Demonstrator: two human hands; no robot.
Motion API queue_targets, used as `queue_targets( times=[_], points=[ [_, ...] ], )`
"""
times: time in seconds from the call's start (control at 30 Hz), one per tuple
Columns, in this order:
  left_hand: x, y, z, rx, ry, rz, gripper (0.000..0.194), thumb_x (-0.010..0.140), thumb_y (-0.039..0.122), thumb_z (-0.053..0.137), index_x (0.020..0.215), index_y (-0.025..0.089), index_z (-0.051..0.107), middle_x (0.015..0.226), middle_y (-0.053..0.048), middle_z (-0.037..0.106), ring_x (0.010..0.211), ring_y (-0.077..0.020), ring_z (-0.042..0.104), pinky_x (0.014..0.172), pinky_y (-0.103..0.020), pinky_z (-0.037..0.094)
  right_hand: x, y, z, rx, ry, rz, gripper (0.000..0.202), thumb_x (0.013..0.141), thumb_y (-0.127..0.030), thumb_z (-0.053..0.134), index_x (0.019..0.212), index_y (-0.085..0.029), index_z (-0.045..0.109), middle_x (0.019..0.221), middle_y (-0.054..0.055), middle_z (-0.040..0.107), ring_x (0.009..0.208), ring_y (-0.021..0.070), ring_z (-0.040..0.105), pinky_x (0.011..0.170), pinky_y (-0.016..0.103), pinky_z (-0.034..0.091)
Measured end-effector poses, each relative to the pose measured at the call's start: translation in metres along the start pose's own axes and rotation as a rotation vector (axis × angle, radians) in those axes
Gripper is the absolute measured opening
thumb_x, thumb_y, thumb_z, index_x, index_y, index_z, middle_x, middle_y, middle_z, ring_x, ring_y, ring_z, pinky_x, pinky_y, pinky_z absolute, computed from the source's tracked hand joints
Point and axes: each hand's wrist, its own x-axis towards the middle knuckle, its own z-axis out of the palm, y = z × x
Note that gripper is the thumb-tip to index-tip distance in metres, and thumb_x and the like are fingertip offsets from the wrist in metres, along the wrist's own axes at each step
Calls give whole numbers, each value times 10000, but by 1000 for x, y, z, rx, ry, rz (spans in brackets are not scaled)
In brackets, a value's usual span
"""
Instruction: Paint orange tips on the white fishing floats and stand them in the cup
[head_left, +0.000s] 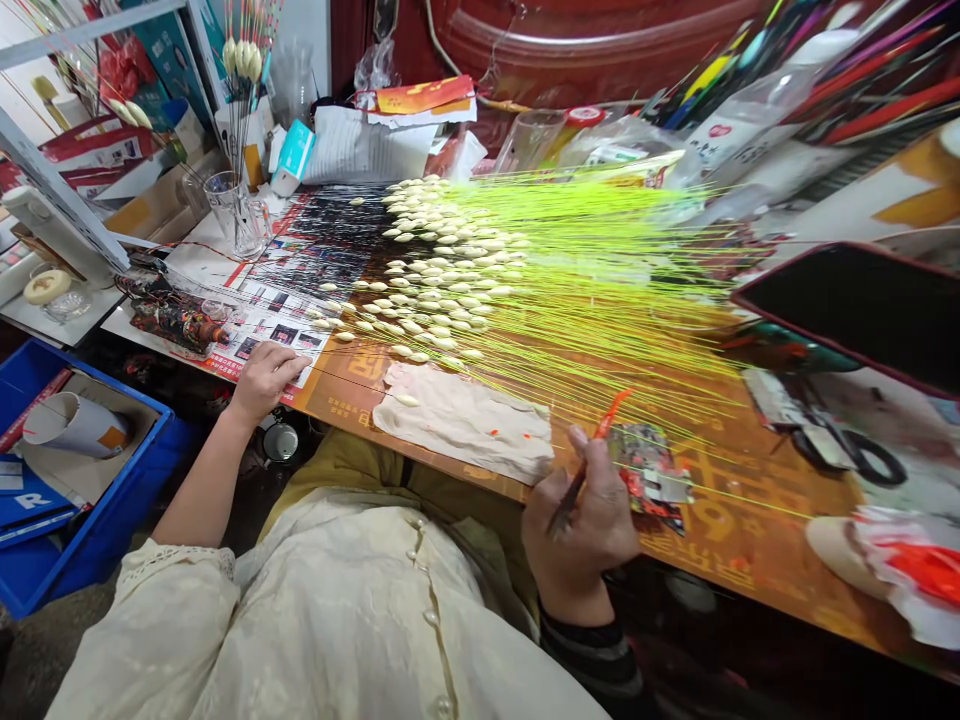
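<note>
My left hand (268, 378) is closed at the table's front edge, its fingers pinching the thin dark stem of a fishing float (406, 400). The float's pale body lies over a crumpled cream cloth (465, 420) marked with small orange spots. In my right hand (589, 510) is a slim paintbrush (611, 412), gripped like a pen with its orange-coated tip pointing up. Beyond the cloth lie many more fishing floats (442, 280) in rows, dark stems to the left and long yellow-green tips to the right.
A small paint-stained card (651, 475) lies right of the brush. Further right are scissors (862, 455), a dark-screened phone (855, 310) and a cup (844, 548) with orange-stained tissue. A glass mug (238, 215) holds upright floats. A blue crate (154, 440) stands lower left.
</note>
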Motion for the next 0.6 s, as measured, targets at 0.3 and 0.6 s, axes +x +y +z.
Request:
queue_targets(
  times=[0.3, 0.6],
  points=[
    [-1, 0, -1, -23, -8, -10, 332, 1044, 209, 432, 1205, 256, 719, 1005, -79, 716, 961, -196, 576, 888, -360, 457, 1, -2, 0, -2, 8, -7, 575, 973, -147, 548, 1540, -161, 448, 1280, 169, 720, 1146, 306, 729, 948, 431, 632],
    [1, -4, -7, -36, 2, -94, 366, 1037, 207, 412, 1175, 255, 748, 972, -91, 719, 973, -210, 597, 901, -375, 474, 5, -4, 0, 9, 6, 1, 548, 997, -182, 538, 1538, -177, 448, 1291, 152, 718, 1160, 283, 726, 972, 408, 631]
  ],
)
